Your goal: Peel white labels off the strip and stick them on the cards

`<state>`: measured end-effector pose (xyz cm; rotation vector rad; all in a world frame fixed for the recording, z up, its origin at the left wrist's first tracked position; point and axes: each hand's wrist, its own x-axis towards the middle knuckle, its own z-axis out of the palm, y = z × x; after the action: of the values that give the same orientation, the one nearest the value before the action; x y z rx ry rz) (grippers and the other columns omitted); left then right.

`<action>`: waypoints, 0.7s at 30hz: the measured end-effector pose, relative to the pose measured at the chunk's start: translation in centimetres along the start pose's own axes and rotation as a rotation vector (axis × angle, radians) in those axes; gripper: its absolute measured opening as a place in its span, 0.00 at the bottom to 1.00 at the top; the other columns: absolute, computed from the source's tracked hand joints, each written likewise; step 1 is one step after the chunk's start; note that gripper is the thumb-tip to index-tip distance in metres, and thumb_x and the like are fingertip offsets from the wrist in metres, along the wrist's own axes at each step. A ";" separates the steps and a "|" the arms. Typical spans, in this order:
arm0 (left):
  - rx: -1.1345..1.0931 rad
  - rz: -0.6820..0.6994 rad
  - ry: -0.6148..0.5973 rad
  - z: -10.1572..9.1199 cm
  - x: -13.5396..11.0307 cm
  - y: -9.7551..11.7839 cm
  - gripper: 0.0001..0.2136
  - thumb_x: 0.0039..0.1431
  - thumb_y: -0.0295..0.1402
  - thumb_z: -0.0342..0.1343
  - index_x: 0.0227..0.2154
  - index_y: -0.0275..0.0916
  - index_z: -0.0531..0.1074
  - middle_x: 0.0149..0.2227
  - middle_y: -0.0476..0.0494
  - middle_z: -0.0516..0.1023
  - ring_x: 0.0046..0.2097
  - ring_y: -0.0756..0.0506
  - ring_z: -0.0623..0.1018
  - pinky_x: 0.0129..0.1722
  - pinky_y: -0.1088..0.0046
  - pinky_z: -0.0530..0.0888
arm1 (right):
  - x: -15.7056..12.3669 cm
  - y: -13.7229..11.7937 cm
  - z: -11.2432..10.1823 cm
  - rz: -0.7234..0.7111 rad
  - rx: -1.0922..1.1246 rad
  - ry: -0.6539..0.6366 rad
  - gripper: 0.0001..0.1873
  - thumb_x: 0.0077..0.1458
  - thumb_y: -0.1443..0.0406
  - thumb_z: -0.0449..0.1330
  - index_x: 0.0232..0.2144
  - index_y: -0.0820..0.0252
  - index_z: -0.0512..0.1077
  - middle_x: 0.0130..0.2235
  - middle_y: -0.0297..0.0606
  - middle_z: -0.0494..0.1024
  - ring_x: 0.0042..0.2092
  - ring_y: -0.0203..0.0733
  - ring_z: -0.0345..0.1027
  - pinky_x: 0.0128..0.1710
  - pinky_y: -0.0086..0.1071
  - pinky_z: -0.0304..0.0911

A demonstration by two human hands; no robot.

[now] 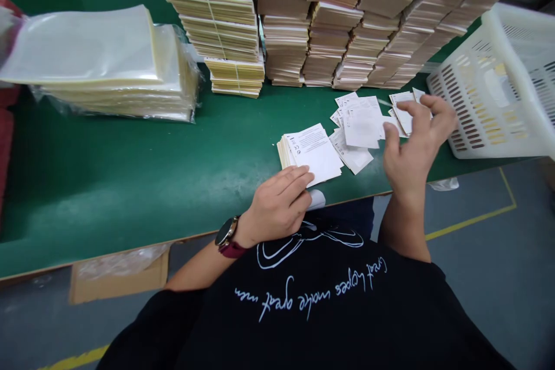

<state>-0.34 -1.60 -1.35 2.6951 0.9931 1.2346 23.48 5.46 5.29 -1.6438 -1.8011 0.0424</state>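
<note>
My left hand lies at the near corner of a stack of small white printed paper slips, its fingers closed together over the edge. Part of a curled white piece shows beside those fingers at the table edge. To the right, my right hand hovers with thumb and fingers apart over loose slips, holding nothing that I can make out. A thin pale strip appears near its index fingertip, too blurred to identify. Between both hands, more slips lie in an untidy, overlapping pile.
Tall stacks of paper pieces line the back of the green table, beside a yellowish tied stack. Plastic-wrapped sheets lie at left. A white slotted basket stands tilted at right. Below is a cardboard box.
</note>
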 end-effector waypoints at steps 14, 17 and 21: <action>0.018 0.002 -0.014 -0.2 0.0 0.1 0.05 0.54 0.23 0.51 0.32 0.36 0.70 0.46 0.35 0.77 0.52 0.39 0.76 0.51 0.57 0.77 | -1.5 -4.6 4.1 0.073 0.563 -0.360 0.03 0.52 0.66 0.59 0.27 0.57 0.70 0.25 0.29 0.71 0.29 0.35 0.63 0.33 0.33 0.60; 0.017 0.001 -0.027 -0.1 0.0 0.1 0.05 0.53 0.22 0.52 0.33 0.35 0.69 0.50 0.32 0.76 0.53 0.38 0.75 0.52 0.57 0.77 | -1.9 -4.5 4.3 0.024 0.509 -0.344 0.05 0.54 0.66 0.58 0.26 0.56 0.69 0.25 0.30 0.71 0.29 0.36 0.63 0.33 0.34 0.60; -0.006 -0.019 -0.069 0.1 -0.2 0.0 0.06 0.54 0.22 0.51 0.33 0.37 0.69 0.55 0.33 0.73 0.55 0.38 0.73 0.52 0.55 0.76 | -2.7 -4.9 4.6 -0.162 0.201 -0.285 0.07 0.57 0.66 0.55 0.28 0.56 0.71 0.28 0.34 0.73 0.32 0.40 0.64 0.43 0.42 0.58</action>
<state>-0.39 -1.69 -1.60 2.6973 1.0024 1.1318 16.81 3.95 2.79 -1.4007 -2.0628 0.3900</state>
